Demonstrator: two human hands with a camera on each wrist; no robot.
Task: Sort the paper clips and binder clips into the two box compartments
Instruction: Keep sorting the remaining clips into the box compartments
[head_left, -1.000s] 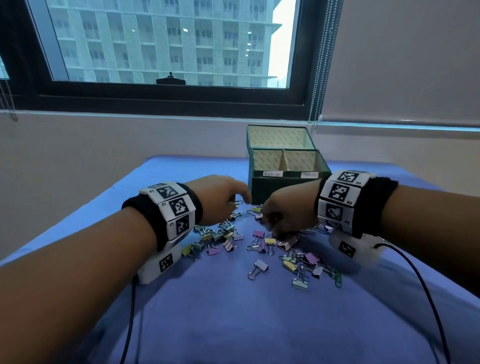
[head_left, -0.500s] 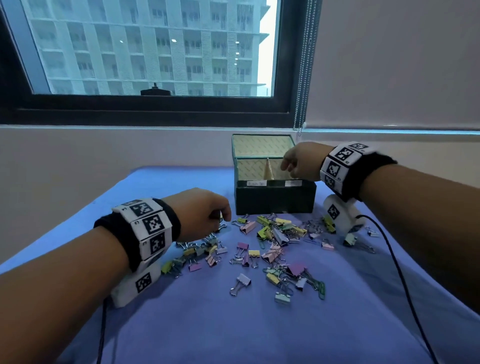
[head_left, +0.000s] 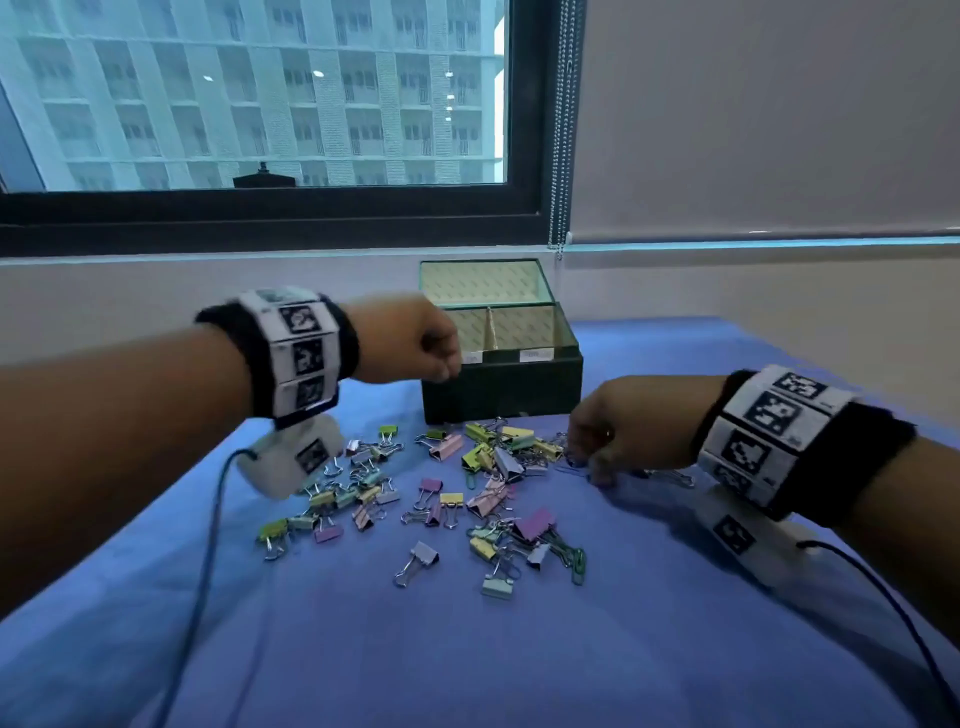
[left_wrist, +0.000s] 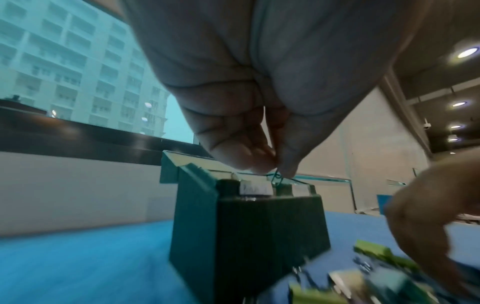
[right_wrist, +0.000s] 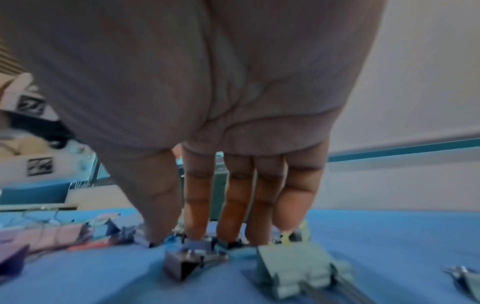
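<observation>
A dark green box stands open at the back of the blue cloth, with a divider between its two compartments and its lid upright behind. My left hand hovers at the box's left front corner and pinches a thin green paper clip just above the front rim of the box. Pastel binder clips and paper clips lie scattered in front of the box. My right hand is down on the pile's right side. Its straight fingers touch small clips, with a grey binder clip just in front.
The blue cloth has bare room near me. Cables trail from both wrist cameras across it. A wall and window sill rise close behind the box, and a bead chain hangs above the box's right rear.
My left hand rose from the pile to the box's left front corner with a paper clip. My right hand came down from over the box to the pile's right side.
</observation>
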